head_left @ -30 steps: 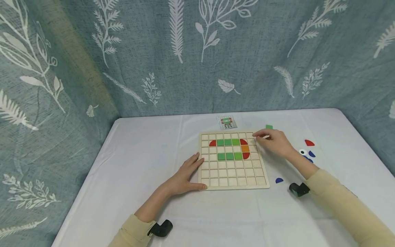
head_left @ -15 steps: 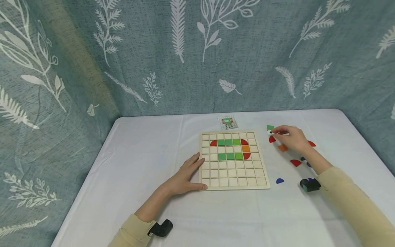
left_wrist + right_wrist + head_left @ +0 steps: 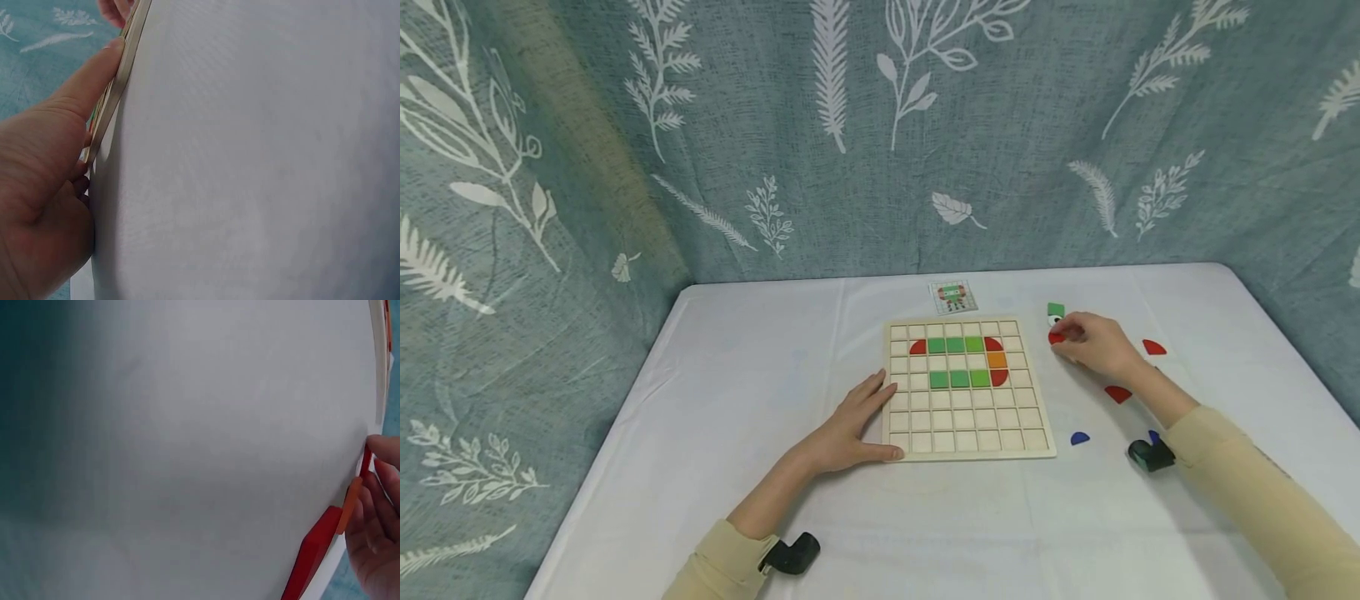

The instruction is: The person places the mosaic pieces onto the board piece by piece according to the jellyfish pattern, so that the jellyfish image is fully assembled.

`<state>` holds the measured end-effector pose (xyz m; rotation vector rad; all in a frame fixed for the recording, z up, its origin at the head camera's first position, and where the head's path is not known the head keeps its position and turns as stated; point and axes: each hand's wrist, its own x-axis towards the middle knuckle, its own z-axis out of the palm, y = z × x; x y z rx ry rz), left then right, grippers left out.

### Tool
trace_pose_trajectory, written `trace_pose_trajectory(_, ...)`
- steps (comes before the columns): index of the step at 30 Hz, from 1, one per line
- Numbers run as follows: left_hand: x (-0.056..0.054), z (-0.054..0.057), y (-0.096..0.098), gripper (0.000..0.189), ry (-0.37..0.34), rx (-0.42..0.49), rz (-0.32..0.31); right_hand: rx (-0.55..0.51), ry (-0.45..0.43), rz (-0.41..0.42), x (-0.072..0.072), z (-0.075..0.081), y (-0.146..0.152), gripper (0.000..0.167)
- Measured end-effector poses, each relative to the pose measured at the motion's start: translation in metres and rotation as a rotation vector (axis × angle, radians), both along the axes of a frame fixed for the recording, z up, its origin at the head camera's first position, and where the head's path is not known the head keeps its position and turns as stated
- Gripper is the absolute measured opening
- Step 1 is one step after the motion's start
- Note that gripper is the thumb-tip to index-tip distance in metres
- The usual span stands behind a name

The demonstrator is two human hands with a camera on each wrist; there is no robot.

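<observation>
A pale wooden grid board point(image 3: 962, 421) lies on the table, with red curved corner pieces, green squares and an orange square point(image 3: 996, 360) set in its cells. My left hand point(image 3: 850, 425) rests at the board's left edge, fingers and thumb spread and touching the frame. Right of the board, my right hand point(image 3: 1097, 346) pinches a red curved piece point(image 3: 1056, 338) between thumb and fingers, low at the tabletop. Just behind it lie a white eye piece point(image 3: 1055, 320) and a green square point(image 3: 1056, 308). In the right wrist view a loose orange piece point(image 3: 349, 506) lies beside the fingers.
A small pattern card point(image 3: 952, 297) lies behind the board. Other loose pieces are on the right: a red one point(image 3: 1154, 347), another red one point(image 3: 1117, 394) and a blue half-round point(image 3: 1079, 437). Behind the table hangs a leaf-print curtain point(image 3: 850, 208).
My right hand moved right from the board's far corner, set the eye piece down by the green square, then came slightly nearer to the red piece. My left hand has stayed put.
</observation>
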<state>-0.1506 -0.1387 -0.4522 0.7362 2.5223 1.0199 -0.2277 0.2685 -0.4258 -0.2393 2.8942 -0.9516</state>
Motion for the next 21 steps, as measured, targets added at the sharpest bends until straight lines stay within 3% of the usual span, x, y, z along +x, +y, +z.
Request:
trace_pose_trajectory(7,0.0002,-0.0001,0.0005,0.096,0.002,0.008,-0.002,-0.058,-0.032,0.083,0.0036,-0.0004,0.0008,0.029)
trace_pose_trajectory(21,0.0,-0.0001,0.0001,0.096,-0.012,0.005,0.007,-0.005,0.0,0.14,0.0075,-0.0019,0.0029,0.032)
